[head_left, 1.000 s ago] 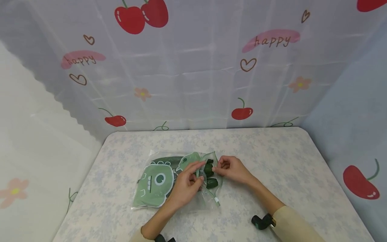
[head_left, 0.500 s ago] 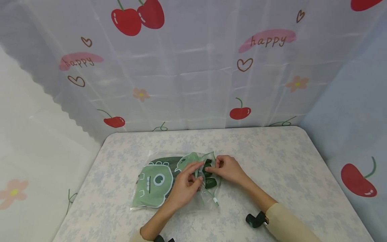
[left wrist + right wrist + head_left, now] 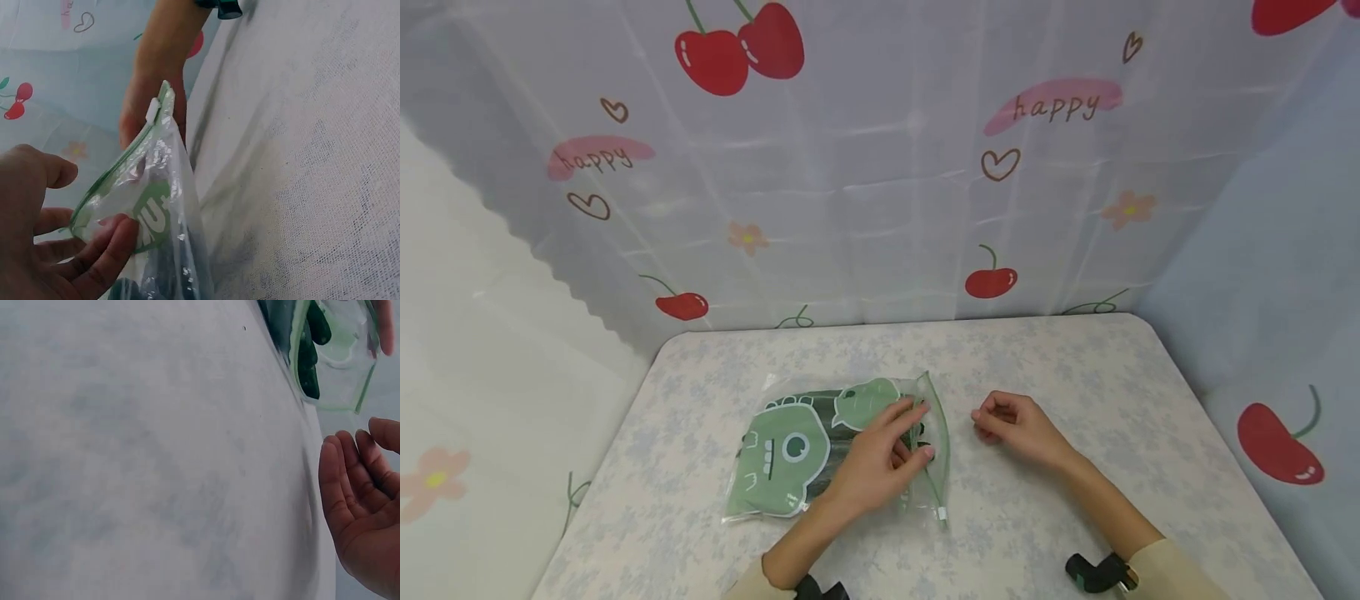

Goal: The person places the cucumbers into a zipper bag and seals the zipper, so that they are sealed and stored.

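A clear zip bag (image 3: 767, 479) with a green cartoon monster print lies on the table, its green-edged mouth towards the right. My left hand (image 3: 874, 467) rests on the bag near that mouth, thumb and fingers spread. In the left wrist view its fingertips touch the plastic, while the thumb stays apart from it. A white slider (image 3: 152, 110) sits at one end of the green zip edge. Several dark green, rounded long things (image 3: 306, 365) show inside the bag; their kind is unclear. Off to the right of the bag, my right hand (image 3: 1026, 429) has loosely bent fingers and holds nothing.
The table (image 3: 1075, 367) wears a pale cloth with a blue-grey pattern. Behind it hangs a curtain (image 3: 865, 200) printed with cherries, and more curtain closes both sides. A black wrist-worn device (image 3: 1097, 573) shows at the right sleeve.
My right hand first reached to the dark green things at the bag's mouth, then drew away right. The left hand slid right over the bag, and those things now show less beneath it.
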Demonstrator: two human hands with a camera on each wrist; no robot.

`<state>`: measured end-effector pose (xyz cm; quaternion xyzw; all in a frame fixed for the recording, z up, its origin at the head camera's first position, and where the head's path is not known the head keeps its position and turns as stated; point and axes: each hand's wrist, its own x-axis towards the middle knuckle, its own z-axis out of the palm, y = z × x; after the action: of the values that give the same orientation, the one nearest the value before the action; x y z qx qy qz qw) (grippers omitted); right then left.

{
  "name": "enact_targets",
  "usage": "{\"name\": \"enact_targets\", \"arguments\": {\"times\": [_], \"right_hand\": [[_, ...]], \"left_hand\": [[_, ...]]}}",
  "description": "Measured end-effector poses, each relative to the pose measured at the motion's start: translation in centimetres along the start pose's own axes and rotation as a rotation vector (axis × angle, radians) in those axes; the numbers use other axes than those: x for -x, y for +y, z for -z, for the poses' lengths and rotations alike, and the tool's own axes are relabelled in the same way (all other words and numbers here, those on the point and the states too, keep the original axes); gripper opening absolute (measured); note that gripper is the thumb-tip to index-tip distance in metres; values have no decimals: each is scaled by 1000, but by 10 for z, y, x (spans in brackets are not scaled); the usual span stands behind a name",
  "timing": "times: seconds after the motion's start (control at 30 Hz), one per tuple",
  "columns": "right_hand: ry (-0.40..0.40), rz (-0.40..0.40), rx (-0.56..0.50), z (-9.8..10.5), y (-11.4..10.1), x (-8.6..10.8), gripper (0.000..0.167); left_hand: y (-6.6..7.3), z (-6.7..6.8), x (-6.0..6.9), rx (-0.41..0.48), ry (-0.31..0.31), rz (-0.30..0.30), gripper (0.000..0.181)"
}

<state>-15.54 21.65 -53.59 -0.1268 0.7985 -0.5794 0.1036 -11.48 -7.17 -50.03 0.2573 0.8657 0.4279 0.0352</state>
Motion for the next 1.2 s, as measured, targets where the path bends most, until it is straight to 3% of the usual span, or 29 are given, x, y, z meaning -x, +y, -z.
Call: {"name": "enact_targets", "arguments": {"times": [0.07,0.2,0.4,0.5,0.6,0.7,0.93,1.07,1.2], "right_hand": [[-20,-12,-11,5,1,8,27],[-134,-32,-44,7,-2,23,28],[-306,-86,-91,-6,-13,46,31],[-363,-147,-129,-17,-18,57,34],[-406,-194,-155,-29,-21,67,36],[-428,-222,-179,-41,-23,76,35],[-404,-242,-219,-68,-27,80,32],[-353,-228,-179,-76,-26,78,29],[-362,-234,-195,-80,-25,75,28]], "left_hand": [[2,-3,-4,-60,-49,-27,59],[2,-12,-9,-215,-118,-59,60],[2,-24,-14,-511,-101,-140,60],[3,-28,-16,-609,-67,-173,59],[7,-25,-14,-619,-52,-173,58],[8,-18,-8,-573,-30,-180,51],[-3,4,25,-478,31,-227,30],[-7,6,45,-445,20,-296,29],[-12,3,58,-457,34,-393,25]]}}
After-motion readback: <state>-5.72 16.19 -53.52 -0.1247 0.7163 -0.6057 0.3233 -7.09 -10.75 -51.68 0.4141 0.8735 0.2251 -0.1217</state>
